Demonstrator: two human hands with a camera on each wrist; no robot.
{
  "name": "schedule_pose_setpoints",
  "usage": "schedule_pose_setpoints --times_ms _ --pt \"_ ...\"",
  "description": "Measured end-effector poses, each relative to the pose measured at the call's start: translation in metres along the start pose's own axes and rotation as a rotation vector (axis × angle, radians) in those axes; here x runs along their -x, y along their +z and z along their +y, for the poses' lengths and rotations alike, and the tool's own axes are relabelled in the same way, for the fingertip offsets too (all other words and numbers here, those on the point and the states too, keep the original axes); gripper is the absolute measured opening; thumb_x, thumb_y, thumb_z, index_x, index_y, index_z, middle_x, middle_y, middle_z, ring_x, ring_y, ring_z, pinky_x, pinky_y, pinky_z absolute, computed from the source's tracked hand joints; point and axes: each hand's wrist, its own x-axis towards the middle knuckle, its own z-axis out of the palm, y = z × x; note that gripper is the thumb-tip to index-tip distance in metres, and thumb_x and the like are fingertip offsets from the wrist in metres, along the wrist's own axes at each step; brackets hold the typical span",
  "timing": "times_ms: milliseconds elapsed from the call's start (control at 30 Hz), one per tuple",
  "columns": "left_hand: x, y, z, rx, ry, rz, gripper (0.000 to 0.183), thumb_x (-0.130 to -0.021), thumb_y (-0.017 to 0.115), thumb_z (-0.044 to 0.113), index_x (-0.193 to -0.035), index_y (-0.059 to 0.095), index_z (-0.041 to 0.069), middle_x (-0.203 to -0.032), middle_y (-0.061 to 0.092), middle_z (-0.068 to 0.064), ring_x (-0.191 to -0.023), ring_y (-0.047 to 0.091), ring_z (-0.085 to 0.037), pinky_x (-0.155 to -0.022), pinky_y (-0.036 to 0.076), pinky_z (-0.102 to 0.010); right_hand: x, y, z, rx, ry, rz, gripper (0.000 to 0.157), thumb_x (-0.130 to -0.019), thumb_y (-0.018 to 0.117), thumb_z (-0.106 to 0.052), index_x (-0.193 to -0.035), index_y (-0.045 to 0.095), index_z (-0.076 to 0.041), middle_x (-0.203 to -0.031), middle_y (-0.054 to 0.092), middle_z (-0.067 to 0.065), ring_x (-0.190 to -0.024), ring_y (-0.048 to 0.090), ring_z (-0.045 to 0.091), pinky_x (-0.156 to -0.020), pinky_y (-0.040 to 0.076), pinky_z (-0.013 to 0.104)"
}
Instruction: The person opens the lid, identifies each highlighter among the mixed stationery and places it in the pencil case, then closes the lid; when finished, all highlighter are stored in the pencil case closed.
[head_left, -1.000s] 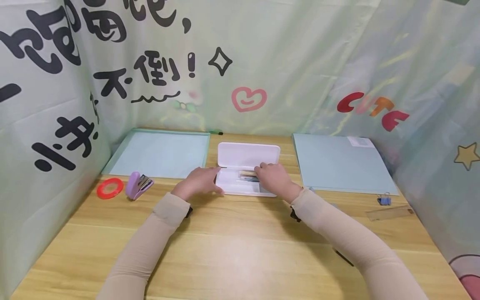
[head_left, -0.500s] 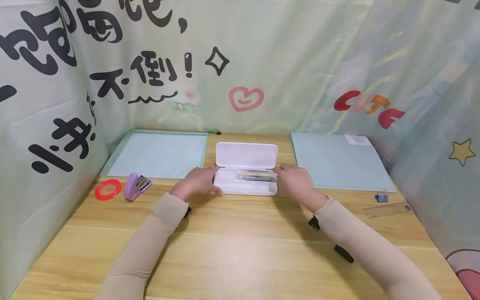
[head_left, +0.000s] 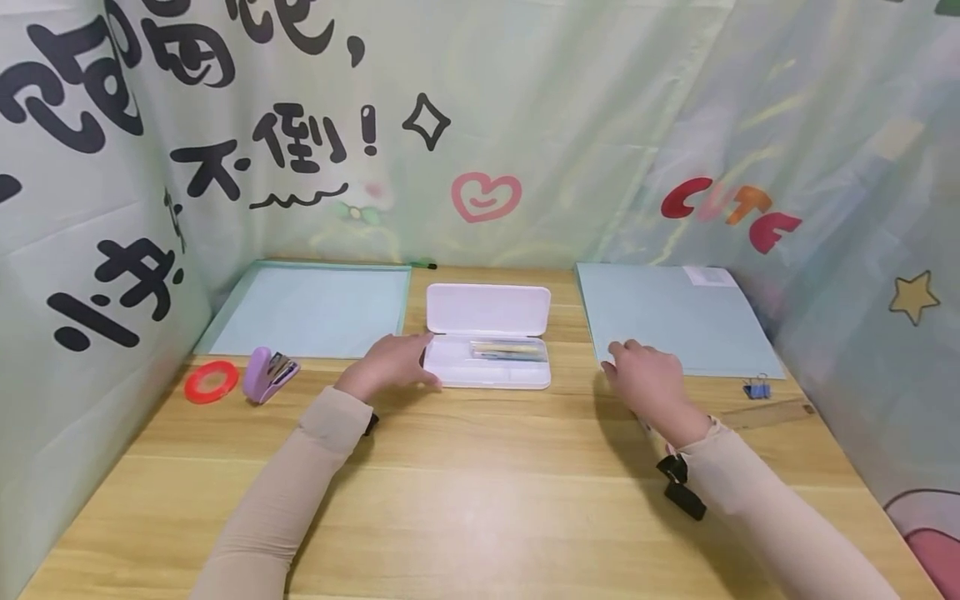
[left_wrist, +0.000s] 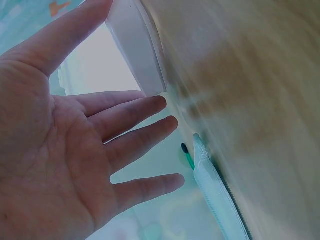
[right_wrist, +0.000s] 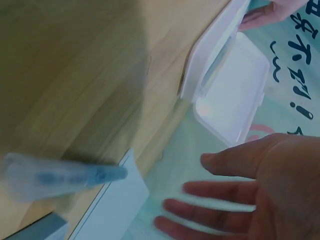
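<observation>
A white pencil case point(head_left: 453, 360) lies with its lid raised, a clear packet of thin sticks point(head_left: 508, 350) inside its tray. My left hand point(head_left: 386, 367) is at the case's left end. In the left wrist view that hand's fingers point(left_wrist: 142, 140) are straight and spread, with the thumb and forefinger at the end of the case. My right hand point(head_left: 647, 379) is above the table by the front edge of the right folder, its fingers loose and holding nothing. Close to it in the right wrist view is a translucent tube-like thing with a blue part point(right_wrist: 65, 177).
Light blue folders lie at the back left point(head_left: 322, 308) and back right point(head_left: 660, 312). On the left are a purple stapler point(head_left: 266, 377) and a red ring point(head_left: 212, 382). On the right are a blue binder clip point(head_left: 757, 388), a clear ruler point(head_left: 768, 413) and a small black object point(head_left: 685, 502).
My right hand has let go of the packet in the tray, drawn out of the case and moved right towards the folder. My left hand has stayed at the case's left end.
</observation>
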Motion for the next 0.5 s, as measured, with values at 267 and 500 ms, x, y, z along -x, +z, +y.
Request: schedule_pose_setpoints --times_ms 267,500 --pt "0.001 -0.001 -0.001 -0.01 -0.003 0.003 0.097 -0.065 0.062 0.059 -0.138 0.023 0.009 -0.134 0.035 -0.007 -0.119 0.035 -0.026 -0.1 0.017 -0.047 0.02 0.001 0.009 0.008 0.159 -0.272 0.052 -0.089 0.04 -0.041 -0.046 0.041 -0.011 -0.044 0.038 0.003 -0.038 0.037 0.017 -0.032 0.028 0.03" --pt "0.0 -0.001 0.0 -0.01 0.007 0.002 0.097 -0.065 0.063 0.058 -0.138 0.023 0.009 -0.134 0.035 -0.008 -0.12 0.033 -0.026 -0.099 0.016 -0.048 0.029 0.008 0.013 -0.018 0.159 -0.314 0.041 -0.081 0.056 -0.036 -0.052 0.045 -0.01 -0.051 0.04 0.004 -0.044 0.039 0.018 -0.033 0.03 0.029"
